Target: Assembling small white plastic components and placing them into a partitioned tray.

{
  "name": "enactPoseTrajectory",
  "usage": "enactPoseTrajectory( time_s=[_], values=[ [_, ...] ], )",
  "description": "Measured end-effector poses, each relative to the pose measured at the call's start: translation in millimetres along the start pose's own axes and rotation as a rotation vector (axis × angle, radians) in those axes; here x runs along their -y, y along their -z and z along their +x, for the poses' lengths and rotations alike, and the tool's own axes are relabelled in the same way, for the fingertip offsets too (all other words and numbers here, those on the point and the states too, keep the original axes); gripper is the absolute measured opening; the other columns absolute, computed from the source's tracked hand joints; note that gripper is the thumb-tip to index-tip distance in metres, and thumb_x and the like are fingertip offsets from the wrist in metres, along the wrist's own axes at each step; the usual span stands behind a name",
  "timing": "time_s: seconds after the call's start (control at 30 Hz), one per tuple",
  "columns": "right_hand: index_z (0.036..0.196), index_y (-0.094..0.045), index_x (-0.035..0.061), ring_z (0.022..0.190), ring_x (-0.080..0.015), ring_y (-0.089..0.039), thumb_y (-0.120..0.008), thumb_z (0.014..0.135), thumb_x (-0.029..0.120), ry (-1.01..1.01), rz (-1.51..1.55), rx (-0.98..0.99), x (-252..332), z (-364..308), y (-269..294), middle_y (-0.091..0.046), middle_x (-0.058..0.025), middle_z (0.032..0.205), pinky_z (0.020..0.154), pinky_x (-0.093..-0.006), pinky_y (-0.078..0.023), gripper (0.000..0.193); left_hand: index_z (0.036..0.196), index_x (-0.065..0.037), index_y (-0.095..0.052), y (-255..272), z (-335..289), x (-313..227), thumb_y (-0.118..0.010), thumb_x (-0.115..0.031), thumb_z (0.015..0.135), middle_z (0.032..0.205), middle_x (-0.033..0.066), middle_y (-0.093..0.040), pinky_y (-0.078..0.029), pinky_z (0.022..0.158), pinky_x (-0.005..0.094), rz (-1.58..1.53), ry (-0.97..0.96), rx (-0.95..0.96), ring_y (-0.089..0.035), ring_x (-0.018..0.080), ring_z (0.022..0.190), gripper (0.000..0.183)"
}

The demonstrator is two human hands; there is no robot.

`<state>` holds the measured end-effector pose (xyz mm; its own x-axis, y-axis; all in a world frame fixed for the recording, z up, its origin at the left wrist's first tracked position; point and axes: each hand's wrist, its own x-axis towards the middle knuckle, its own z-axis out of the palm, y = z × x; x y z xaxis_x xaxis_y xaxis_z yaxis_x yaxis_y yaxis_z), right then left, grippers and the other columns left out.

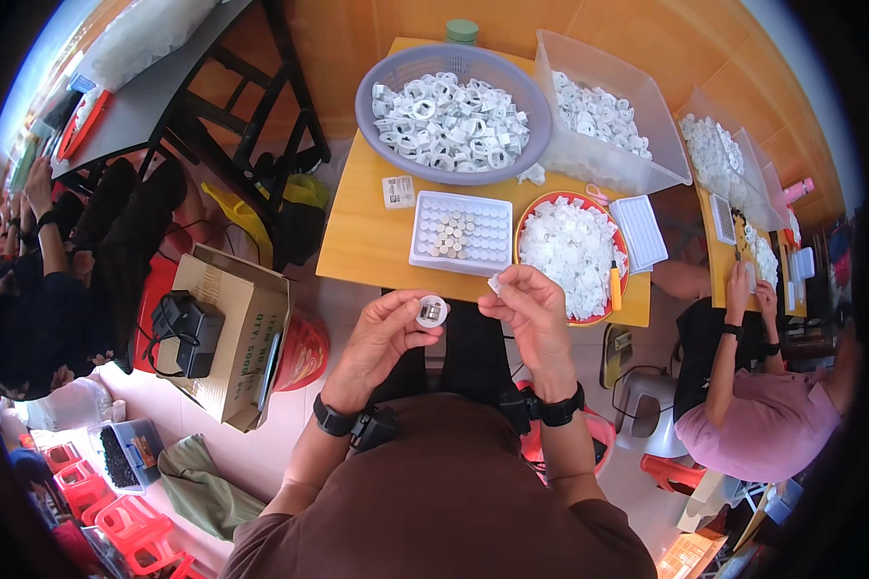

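Note:
Between the thumb and fingers of my left hand point(381, 340) is a small round white plastic housing point(432, 312) with metal contacts showing inside it. My right hand point(533, 314) pinches a small white plastic piece point(494, 284), its exact kind unclear, a little to the right of the housing and apart from it. Just beyond both hands, a white compartment tray point(492, 262) holds several small silvery round discs point(451, 234) at its left. Close to my right hand, a red-rimmed round basket point(520, 230) is heaped with small translucent white pieces point(565, 253).
A yellow-handled tool point(615, 289) rests at the basket's right edge. Behind stand a grey-purple basin point(541, 106) of white housings and a clear bin point(647, 174) of similar parts. An open cardboard box point(246, 352) is at left. Co-workers sit at other tables on both sides.

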<state>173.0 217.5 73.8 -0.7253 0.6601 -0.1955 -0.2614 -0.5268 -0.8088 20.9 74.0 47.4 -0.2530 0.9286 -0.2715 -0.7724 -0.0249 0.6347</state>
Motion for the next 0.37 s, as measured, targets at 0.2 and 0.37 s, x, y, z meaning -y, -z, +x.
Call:
enactPoseTrajectory(
  time_s=[0.2,0.37],
  values=[
    [0.092,-0.055,-0.0034,0.075,-0.0181,-0.064,-0.057,0.081,-0.004,0.129,-0.168,-0.004,2,0,-12,-0.059,-0.0095,0.088,0.069,-0.0274,-0.054,0.011,0.114,0.0,-0.052,-2,3,0,-0.052,-0.016,0.09,0.099,0.0121,-0.062,-0.056,0.07,0.0269,-0.034,0.008,-0.024,-0.064,0.0185,0.081,0.029],
    [0.104,-0.052,-0.0032,0.076,-0.018,-0.064,-0.058,0.081,-0.003,0.103,-0.332,0.067,-3,3,-8,-0.061,-0.0149,0.095,0.069,-0.0262,-0.053,0.024,0.117,-0.002,-0.049,2,6,3,-0.052,-0.022,0.09,0.103,0.016,-0.06,-0.055,0.069,0.0259,-0.01,-0.026,-0.015,-0.063,0.018,0.082,0.033]
  ],
)
